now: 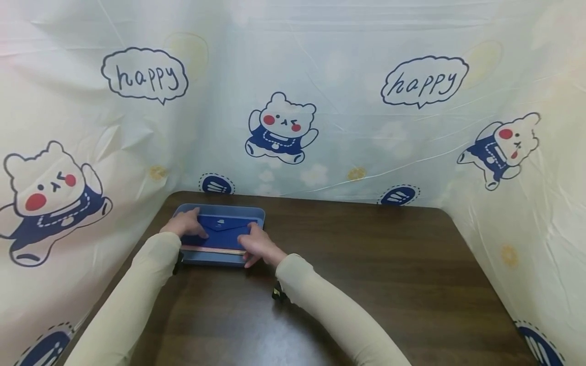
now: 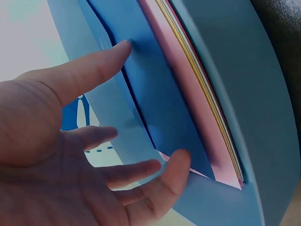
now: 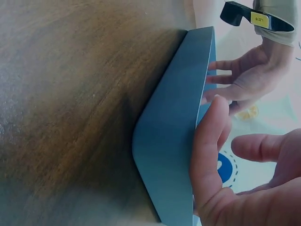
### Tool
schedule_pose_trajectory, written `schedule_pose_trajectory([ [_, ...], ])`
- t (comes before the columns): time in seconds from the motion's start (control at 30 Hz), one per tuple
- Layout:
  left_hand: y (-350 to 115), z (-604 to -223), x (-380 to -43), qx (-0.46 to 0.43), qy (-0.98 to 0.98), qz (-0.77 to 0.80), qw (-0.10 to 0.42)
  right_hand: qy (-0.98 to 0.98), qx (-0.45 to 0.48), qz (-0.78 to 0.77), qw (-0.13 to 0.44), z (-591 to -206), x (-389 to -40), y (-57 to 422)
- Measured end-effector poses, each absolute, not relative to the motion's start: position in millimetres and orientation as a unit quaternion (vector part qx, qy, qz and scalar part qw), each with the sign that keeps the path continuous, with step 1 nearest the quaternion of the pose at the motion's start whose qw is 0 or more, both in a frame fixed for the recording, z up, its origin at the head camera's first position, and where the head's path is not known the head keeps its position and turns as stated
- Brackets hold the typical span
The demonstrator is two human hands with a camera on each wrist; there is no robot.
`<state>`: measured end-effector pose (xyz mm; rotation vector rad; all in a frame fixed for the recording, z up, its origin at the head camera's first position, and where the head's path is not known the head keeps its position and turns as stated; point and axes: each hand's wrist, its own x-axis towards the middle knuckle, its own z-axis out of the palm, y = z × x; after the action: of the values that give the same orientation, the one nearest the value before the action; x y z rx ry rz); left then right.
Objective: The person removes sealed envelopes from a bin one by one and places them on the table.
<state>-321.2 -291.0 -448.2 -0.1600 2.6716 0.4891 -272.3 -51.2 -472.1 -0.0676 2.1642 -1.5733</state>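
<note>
A blue-grey tray (image 1: 212, 259) lies at the table's far left, with a stack of coloured envelopes in it. The top one is a dark blue envelope (image 1: 226, 240), its flap facing up. Pink (image 2: 220, 162), yellow, white and red edges show beneath it in the left wrist view. My left hand (image 1: 185, 224) is at the stack's left end, fingers spread, with the thumb over the blue envelope. At the right end, my right hand (image 1: 260, 245) reaches over the tray's edge with fingers apart. Contact between the fingertips and the envelopes is hard to make out.
The brown wooden table (image 1: 366, 274) extends to the right and front of the tray. A pale curtain (image 1: 348, 132) printed with bears surrounds its back and sides. A black band with a yellow label (image 3: 259, 19) sits on the left wrist.
</note>
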Motion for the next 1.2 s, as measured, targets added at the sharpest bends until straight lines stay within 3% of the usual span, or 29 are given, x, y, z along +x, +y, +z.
schedule_pose_trajectory([
  [0.47, -299.0, -448.4, -321.0, -0.051, 0.953, 0.208, 0.216, 0.817, -0.014, -0.557, 0.147, -474.9, -281.6, -48.5],
  [1.2, -294.5, -435.1, -314.2, -0.058, 0.954, 0.211, 0.204, 0.81, -0.028, -0.57, 0.133, -477.8, -288.4, -40.8],
])
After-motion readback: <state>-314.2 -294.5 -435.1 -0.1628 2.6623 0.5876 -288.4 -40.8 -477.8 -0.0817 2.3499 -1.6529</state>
